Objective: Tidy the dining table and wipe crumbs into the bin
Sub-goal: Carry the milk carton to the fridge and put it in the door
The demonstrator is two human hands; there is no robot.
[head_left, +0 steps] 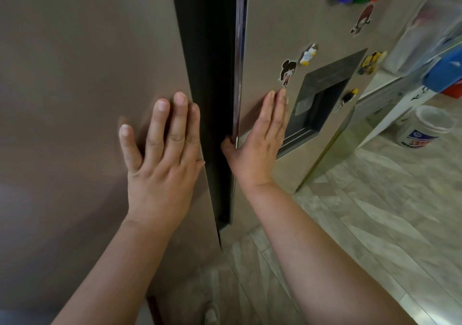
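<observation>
Left hand (160, 164) flat, fingers straight, on left fridge door (75, 99); right hand (257, 144) flat on right fridge door (270, 37), thumb hooking its edge; doors likely heavy, stiff, smooth; dining table unseen.

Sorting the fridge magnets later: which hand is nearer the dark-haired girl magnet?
Right. The right hand lies flat on the right door, fingertips just below the girl magnet. The left hand presses the left door, across the dark gap.

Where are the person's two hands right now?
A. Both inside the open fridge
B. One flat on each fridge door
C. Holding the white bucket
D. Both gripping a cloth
B: the left hand lies flat on the left door, the right hand flat on the right door.
</observation>
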